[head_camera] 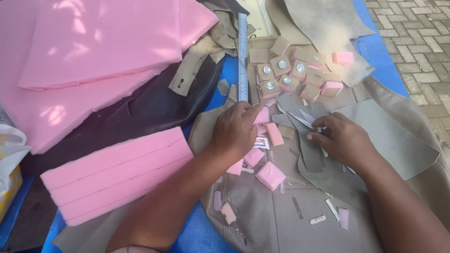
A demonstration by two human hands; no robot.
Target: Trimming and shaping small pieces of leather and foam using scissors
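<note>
My left hand [236, 130] rests palm down on several small pink foam blocks [270, 175] lying on beige leatherette [272, 220]. Its fingers are spread a little, and whether they grip a block is hidden. My right hand [343, 139] presses on grey-beige leatherette scraps [311, 157], its fingers curled over a narrow pale strip [304, 122]. Beyond both hands lies a pile of small foam squares covered in beige material, some with round metal buttons [286, 72]. A steel ruler [243, 51] lies just past my left fingertips.
Large pink foam slabs [98, 42] are stacked at the left, with a cut pink slab [119, 175] beside my left forearm. Black leatherette [140, 110] lies between them. A blue surface [201, 234] shows underneath. Paving bricks [422, 47] are at the right.
</note>
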